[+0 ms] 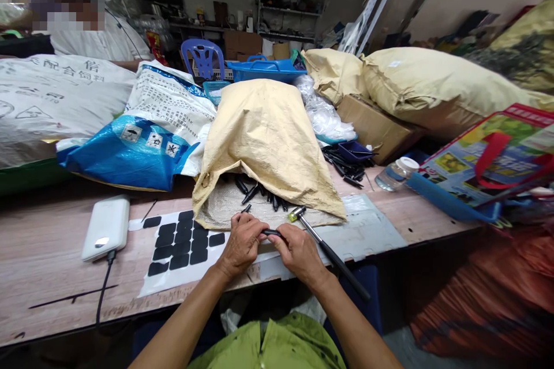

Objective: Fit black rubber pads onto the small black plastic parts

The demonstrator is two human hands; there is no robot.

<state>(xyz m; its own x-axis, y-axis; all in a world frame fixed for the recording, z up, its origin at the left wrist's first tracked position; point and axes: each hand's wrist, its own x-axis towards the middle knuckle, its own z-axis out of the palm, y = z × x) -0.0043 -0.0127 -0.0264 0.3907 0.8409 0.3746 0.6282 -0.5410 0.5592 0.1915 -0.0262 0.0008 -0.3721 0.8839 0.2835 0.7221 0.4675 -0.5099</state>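
Note:
Between my two hands is a slim black pen-like piece (272, 232), gripped from both ends at the table's front edge. My left hand (244, 242) closes its fingers on one end, and my right hand (298, 249) pinches the other. Just beyond them a beige woven sack (268, 126) lies with its mouth towards me, several black pen-like parts (253, 193) spilling from it. A small hammer (341, 265) with a yellow-faced head and black handle rests beside my right hand. Left of my left hand lies a white sheet bearing black rounded stickers (183, 242).
A white power bank (106, 227) with a cable lies on the left. Printed sacks (160, 120) stand behind it. Further right are loose black parts (346, 167), a clear jar (396, 174) and a colourful bag (493, 155) in a blue tray. Another person (95, 43) is at far left.

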